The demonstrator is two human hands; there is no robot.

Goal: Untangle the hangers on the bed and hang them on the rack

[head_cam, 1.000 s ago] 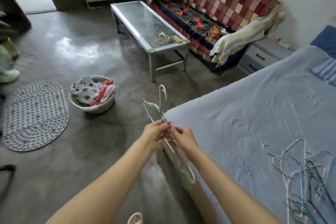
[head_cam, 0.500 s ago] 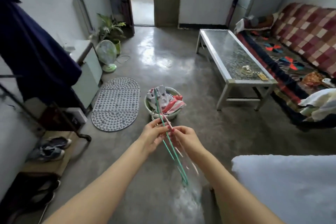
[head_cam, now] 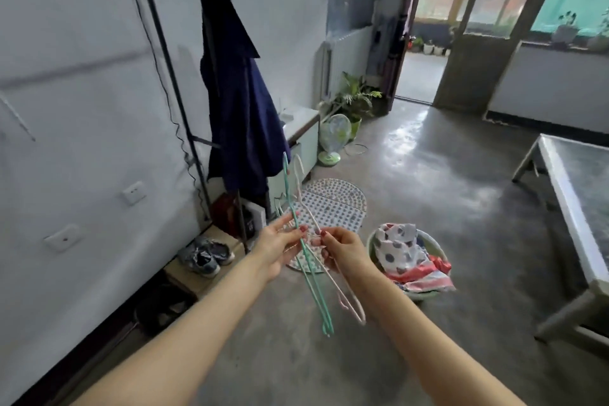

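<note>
Rack (head_cam: pixel 171 56): against the left wall, top bar at the upper left.
Coat (head_cam: pixel 237 102): hangs from the rack's right end.
Shoes (head_cam: pixel 206 255): on the floor under the rack, by the wall.
Cabinet (head_cam: pixel 301 135): behind the coat, along the left wall.
Fan (head_cam: pixel 333 138): on the floor just right of the cabinet.
Plant (head_cam: pixel 356 102): behind the fan, left of the doorway (head_cam: pixel 425 69).
Mat (head_cam: pixel 329 208): on the floor before the fan, behind the hands.
Basin (head_cam: pixel 412 260): on the floor right of the mat, cloths in it.
Table (head_cam: pixel 573 208): at the right edge, right of the basin.
Hangers (head_cam: pixel 309 260): between left hand (head_cam: pixel 276 244) and right hand (head_cam: pixel 342 249), in front of the mat, hooks up beside the coat.
</note>
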